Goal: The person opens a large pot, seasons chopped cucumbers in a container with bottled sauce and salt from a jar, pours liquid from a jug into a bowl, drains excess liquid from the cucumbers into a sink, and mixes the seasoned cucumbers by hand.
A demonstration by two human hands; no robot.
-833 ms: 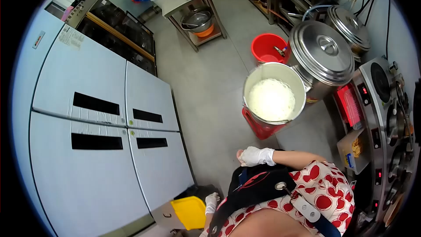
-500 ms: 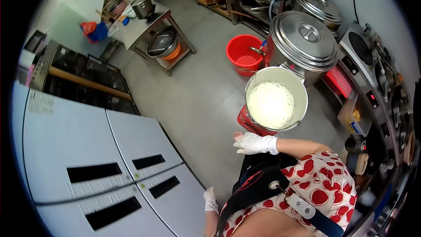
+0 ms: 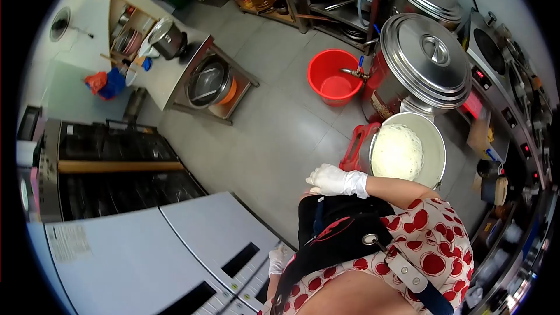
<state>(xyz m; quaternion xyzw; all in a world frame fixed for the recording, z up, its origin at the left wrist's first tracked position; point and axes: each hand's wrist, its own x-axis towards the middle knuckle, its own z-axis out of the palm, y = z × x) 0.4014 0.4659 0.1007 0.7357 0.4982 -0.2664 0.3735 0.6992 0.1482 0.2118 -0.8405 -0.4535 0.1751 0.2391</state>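
My right hand (image 3: 333,180), in a white glove, is in front of my black apron (image 3: 344,224), its fingers loosely bent and a little apart. It appears to hold nothing. Low beside the refrigerator doors is my left hand (image 3: 277,259), also gloved, loosely open with no object visible in it. A metal pot (image 3: 434,146) stands to the right, containing a pale mass of thin, noodle-like strands (image 3: 398,153). Against the pot's left side shows a red plastic stool (image 3: 357,147), largely hidden. My right hand is nearest to this stool, apparently apart from it.
A large lidded steel pot (image 3: 408,64) with a tap stands behind, a red bucket (image 3: 333,76) below the tap. Cooktops (image 3: 487,64) line the right wall. A steel table (image 3: 175,76) is at the far left; a pale blue refrigerator (image 3: 128,256) fills the lower left.
My view has turned left, so the noodle pot and lidded pot sit farther right and the refrigerator lower. My right hand stays before my body. Neither hand has visibly taken hold of anything.
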